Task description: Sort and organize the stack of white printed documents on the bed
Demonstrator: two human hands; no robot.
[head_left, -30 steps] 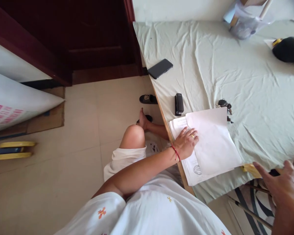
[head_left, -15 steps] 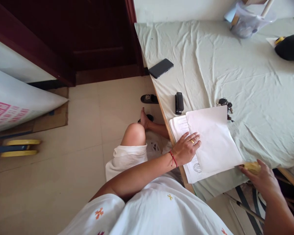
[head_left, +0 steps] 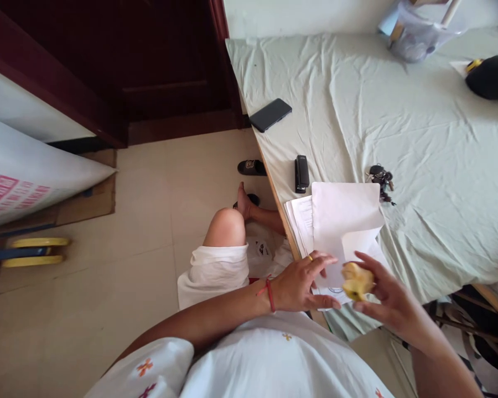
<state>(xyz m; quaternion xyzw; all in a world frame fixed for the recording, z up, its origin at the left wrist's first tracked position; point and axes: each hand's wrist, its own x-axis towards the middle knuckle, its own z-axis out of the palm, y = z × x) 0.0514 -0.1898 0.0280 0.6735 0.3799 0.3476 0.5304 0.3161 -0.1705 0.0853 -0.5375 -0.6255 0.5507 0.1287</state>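
Right hand [head_left: 392,298] grips a yellow, partly eaten apple [head_left: 357,281] above the near edge of the cloth-covered worktop [head_left: 419,138]. Left hand [head_left: 301,282], fingers loosely spread, touches the stack of white stamped papers [head_left: 340,226]; their print is illegible.

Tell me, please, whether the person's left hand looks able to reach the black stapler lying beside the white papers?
Probably yes: the left hand is open above the white papers, and the black stapler lies just beyond them, uncovered.

White flower-embroidered garment [head_left: 274,359], red wrist string [head_left: 269,287], perhaps gold ring [head_left: 310,257].
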